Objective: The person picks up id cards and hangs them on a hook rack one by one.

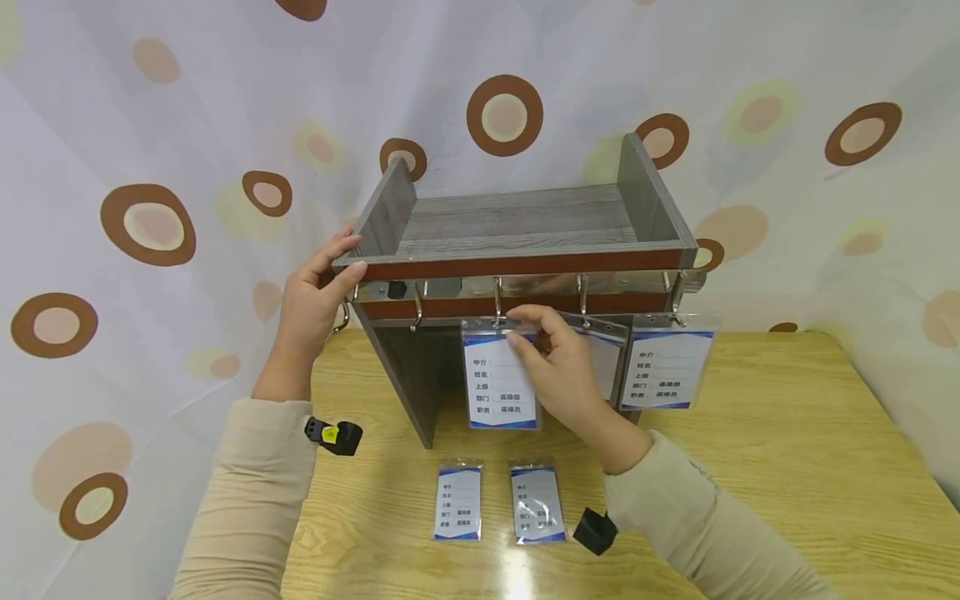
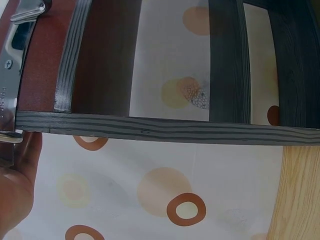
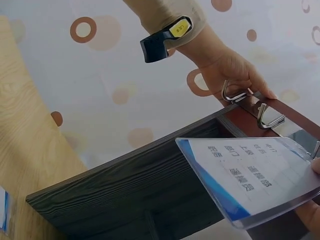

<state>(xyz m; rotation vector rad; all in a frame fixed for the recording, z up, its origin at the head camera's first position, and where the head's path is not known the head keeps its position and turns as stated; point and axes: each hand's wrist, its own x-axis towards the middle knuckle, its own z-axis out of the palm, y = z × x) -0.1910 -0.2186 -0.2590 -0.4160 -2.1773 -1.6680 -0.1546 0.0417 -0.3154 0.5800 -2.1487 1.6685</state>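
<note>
A grey wooden rack (image 1: 517, 265) with a row of metal hooks stands on the table. My left hand (image 1: 311, 304) grips its front left corner, thumb on the front edge. With thumb and forefinger, my right hand (image 1: 558, 358) pinches the top of a clear badge holder (image 1: 501, 383) at the middle hook; whether the hook passes through its slot, I cannot tell. Right of it, a badge (image 1: 603, 358) hangs partly behind the hand, and another badge (image 1: 667, 367) hangs at the right end. In the right wrist view the pinched badge (image 3: 245, 175) tilts outward.
Two badges, one left (image 1: 457, 502) and one right (image 1: 537, 502), lie flat on the wooden table (image 1: 787, 467) in front of the rack. A patterned curtain (image 1: 570, 50) hangs behind. Hooks at the rack's left, such as this hook (image 1: 417, 308), carry nothing.
</note>
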